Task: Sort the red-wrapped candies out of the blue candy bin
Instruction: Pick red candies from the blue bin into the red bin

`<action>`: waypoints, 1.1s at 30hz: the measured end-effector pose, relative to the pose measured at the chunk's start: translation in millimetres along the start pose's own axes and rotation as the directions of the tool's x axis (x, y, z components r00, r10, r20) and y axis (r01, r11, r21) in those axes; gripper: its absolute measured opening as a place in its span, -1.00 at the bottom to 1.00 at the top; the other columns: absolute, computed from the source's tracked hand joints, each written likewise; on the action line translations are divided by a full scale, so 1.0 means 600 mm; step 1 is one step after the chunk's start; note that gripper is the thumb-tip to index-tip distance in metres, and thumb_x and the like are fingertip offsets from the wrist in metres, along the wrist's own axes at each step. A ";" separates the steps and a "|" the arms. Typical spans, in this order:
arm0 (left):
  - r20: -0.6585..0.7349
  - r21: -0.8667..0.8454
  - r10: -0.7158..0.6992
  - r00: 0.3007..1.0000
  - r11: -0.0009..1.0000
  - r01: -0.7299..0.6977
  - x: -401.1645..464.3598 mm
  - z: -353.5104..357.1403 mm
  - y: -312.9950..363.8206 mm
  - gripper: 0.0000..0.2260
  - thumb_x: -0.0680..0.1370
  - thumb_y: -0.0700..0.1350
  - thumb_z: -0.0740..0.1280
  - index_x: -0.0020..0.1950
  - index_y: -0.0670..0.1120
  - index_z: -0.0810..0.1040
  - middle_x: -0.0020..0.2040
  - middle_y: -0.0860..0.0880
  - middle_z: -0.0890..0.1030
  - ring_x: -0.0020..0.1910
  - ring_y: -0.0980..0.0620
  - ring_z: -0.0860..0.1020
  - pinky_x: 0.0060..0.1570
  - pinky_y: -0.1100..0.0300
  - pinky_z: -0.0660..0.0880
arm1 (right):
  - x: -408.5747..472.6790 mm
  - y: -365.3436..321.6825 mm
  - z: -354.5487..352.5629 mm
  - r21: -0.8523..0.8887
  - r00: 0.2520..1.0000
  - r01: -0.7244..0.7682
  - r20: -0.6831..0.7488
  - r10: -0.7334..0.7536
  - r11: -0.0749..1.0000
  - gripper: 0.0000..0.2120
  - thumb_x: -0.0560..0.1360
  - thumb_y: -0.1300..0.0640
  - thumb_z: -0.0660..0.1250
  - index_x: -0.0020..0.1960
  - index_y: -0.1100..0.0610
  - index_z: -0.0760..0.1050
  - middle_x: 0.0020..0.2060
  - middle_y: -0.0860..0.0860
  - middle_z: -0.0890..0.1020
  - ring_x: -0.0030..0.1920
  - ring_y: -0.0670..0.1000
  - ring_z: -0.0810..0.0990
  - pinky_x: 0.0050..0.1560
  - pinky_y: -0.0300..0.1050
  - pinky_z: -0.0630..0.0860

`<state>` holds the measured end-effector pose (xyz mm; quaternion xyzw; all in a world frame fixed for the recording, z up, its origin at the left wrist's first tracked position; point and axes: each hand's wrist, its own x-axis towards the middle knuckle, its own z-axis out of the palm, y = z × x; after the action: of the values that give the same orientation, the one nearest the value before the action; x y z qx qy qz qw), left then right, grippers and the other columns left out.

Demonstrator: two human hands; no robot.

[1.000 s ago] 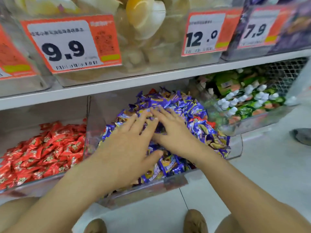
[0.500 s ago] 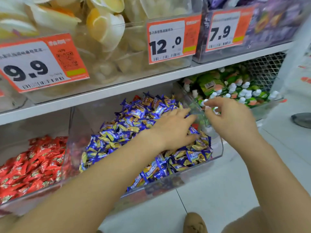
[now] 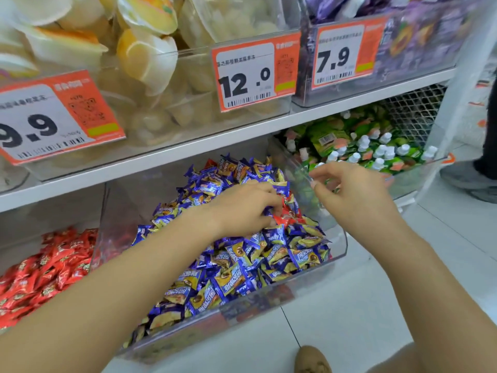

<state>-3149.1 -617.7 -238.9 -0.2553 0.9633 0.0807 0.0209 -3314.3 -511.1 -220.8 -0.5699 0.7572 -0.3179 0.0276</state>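
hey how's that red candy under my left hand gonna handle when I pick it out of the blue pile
The red-wrapped candy looks small, so probably light. Its glossy, crinkled wrapper may be slippery and give under the fingers. It lies among loose blue candies, so neighbours may shift.

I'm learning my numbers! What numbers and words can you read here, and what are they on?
"9.9": left price tag on the jelly cup bin.
"12.0": middle price tag on the next clear bin.
"7.9": right price tag on the purple bin.
Small print, barcodes and square codes on the tags: too blurred to read.
Blue candy wrappers: lettering too blurred to read.
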 end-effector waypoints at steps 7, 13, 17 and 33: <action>-0.103 0.024 -0.100 0.990 0.994 0.103 -0.064 -0.008 -0.017 -0.82 0.57 -0.04 0.31 0.16 0.13 0.53 0.15 0.12 0.47 0.08 0.08 0.49 -0.01 0.10 0.45 | -0.012 -0.025 0.022 -0.073 0.974 0.052 0.224 -0.035 0.996 -0.71 0.54 0.12 0.25 0.25 0.01 0.53 0.08 0.00 0.65 0.06 0.01 0.60 0.07 -0.14 0.48; -0.152 0.173 -0.233 0.961 0.951 0.258 -0.085 -0.041 -0.050 -0.69 0.50 -0.24 0.24 0.11 0.09 0.61 0.19 0.10 0.53 0.21 0.02 0.47 0.11 0.07 0.46 | -0.016 -0.033 0.016 -0.100 0.972 0.036 0.233 -0.012 0.994 -0.64 0.56 0.22 0.14 0.29 0.03 0.51 -0.04 0.09 0.65 -0.27 0.00 0.52 -0.15 -0.15 0.44; -0.210 -0.038 -0.106 0.972 0.994 0.101 -0.017 -0.039 0.014 -0.68 0.54 -0.25 0.16 0.20 -0.02 0.57 0.21 -0.01 0.54 0.22 -0.03 0.47 0.18 0.01 0.44 | -0.006 -0.020 -0.007 0.042 0.993 -0.061 -0.103 0.065 0.997 -0.75 0.55 0.13 0.22 0.15 0.01 0.58 0.01 -0.03 0.65 -0.18 0.00 0.56 -0.12 -0.12 0.43; 0.492 0.400 -0.236 0.838 0.916 0.023 0.129 0.015 0.067 -0.54 0.45 0.39 0.13 -0.14 0.00 0.46 -0.11 -0.05 0.46 -0.06 -0.12 0.46 0.08 0.01 0.45 | -0.003 0.019 0.044 -0.242 0.959 -0.118 0.224 0.174 0.963 -0.74 0.60 0.09 0.13 0.17 0.13 0.52 -0.04 0.17 0.59 0.04 0.22 0.54 -0.11 -0.04 0.42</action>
<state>-3236.3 -619.4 -247.9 -0.2797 0.8968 -0.0409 0.3405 -3312.4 -519.6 -248.5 -0.5463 0.8195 -0.1542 0.0788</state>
